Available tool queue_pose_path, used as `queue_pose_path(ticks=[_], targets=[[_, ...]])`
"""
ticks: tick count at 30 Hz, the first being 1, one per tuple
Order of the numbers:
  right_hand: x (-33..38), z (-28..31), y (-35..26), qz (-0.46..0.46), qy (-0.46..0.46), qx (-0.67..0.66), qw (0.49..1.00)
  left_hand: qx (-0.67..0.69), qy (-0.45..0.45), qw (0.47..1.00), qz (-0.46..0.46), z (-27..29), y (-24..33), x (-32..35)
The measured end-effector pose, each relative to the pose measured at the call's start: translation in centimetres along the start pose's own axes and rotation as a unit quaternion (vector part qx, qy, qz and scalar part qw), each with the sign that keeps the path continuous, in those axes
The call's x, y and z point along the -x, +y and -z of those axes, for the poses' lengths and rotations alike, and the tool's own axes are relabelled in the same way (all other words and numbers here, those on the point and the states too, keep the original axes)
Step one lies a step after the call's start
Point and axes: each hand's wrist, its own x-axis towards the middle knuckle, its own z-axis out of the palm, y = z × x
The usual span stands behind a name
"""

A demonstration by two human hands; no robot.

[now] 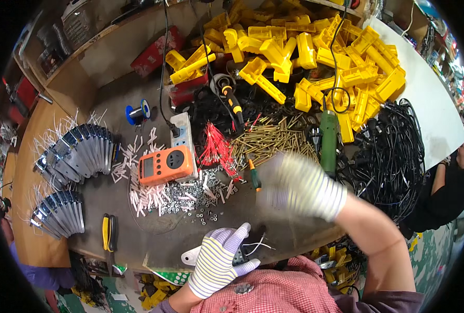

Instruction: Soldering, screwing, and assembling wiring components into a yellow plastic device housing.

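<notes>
From my remote view, my striped-gloved left hand (219,261) holds its fingers closed over the silver, round-ended metal plate (189,257) at the near edge of the dark worktop (138,240). My striped-gloved right hand (302,188) is blurred near the green-and-orange slim tool (254,175); I cannot tell its finger state. Brace the plate firmly; keep the thin white wires (259,244) clear
</notes>
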Motion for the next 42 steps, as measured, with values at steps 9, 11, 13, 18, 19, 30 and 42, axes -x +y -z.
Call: queue_pose_path(ticks=[9, 11, 13, 18, 19, 30, 42], targets=[[-15.9, 6.1, 14.3, -0.292, 0.237, 0.209, 0.903, -0.023, -0.001, 0.999, -0.031, -0.2, 0.0, -0.4], [-16.0, 7.2, 15.5, -0.288, 0.246, 0.204, 0.903, 0.013, -0.001, 0.998, -0.058, -0.4, -0.3, -0.4], [-14.1, 7.7, 16.1, -0.188, 0.356, 0.204, 0.892, 0.015, 0.002, 0.998, -0.069, 0.6, 0.7, -1.3], [-8.0, 4.5, -1.9, 0.178, 0.211, 0.170, 0.946, 0.336, 0.216, 0.916, 0.037, 1.5, -0.3, -0.1], [-5.8, 3.0, -4.0, 0.205, 0.166, 0.159, 0.951, 0.450, 0.238, 0.858, 0.062, 1.5, 0.6, -1.3], [-0.1, -1.9, 6.2, -0.185, 0.026, 0.216, 0.958, 0.510, 0.274, 0.800, 0.157, 1.0, 0.1, 0.6], [-3.4, -3.6, 5.2, -0.095, -0.082, 0.268, 0.955, 0.482, 0.236, 0.835, 0.124, 1.2, -1.1, 2.0]])
